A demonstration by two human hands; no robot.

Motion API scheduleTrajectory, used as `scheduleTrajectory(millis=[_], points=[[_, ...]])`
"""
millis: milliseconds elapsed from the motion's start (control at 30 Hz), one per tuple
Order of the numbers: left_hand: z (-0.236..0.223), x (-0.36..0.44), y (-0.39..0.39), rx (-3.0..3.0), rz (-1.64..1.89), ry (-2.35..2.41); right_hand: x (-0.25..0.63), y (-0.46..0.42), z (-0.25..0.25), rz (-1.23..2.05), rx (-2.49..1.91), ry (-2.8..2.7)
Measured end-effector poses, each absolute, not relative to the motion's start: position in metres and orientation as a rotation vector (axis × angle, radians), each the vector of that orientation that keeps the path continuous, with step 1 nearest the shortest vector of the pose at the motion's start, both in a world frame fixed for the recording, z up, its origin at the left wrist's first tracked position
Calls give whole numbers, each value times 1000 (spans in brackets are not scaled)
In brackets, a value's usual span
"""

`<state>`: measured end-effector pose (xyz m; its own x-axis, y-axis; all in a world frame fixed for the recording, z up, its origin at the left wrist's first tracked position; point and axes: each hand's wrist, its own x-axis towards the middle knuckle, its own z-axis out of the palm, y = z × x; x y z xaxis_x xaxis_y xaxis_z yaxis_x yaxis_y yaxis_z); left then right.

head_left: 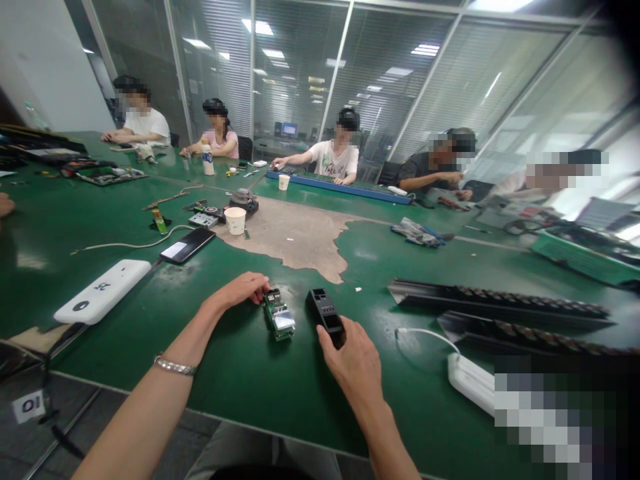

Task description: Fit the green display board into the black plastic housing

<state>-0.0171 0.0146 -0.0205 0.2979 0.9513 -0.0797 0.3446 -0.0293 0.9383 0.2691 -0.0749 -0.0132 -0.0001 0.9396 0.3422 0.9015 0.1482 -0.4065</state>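
My right hand (356, 352) is wrapped around the near end of a black plastic housing (325, 310) with rectangular openings in its face. To the left of it is a green circuit board (278, 313) with a silver-white block on its lower part. The fingers of my left hand (249, 288) are curled and pinch the far left end of this board; the fingertips are partly hidden. A small gap separates the board from the housing, both just above or on the green table (240, 373).
A white power bank (103, 290) and a black phone (188, 245) lie left. Beyond stands a paper cup (235, 220) by loose electronic parts. Black metal rails (500, 300) and a white device (473, 380) with a cable lie right, gloves (419, 231) farther off. Several people sit opposite.
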Motion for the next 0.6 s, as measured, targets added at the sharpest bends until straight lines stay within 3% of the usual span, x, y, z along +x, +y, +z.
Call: scheduleTrajectory(millis=[600], points=[[-15, -13, 9, 1584, 791, 1241, 216, -82, 26, 354, -1412, -1928]])
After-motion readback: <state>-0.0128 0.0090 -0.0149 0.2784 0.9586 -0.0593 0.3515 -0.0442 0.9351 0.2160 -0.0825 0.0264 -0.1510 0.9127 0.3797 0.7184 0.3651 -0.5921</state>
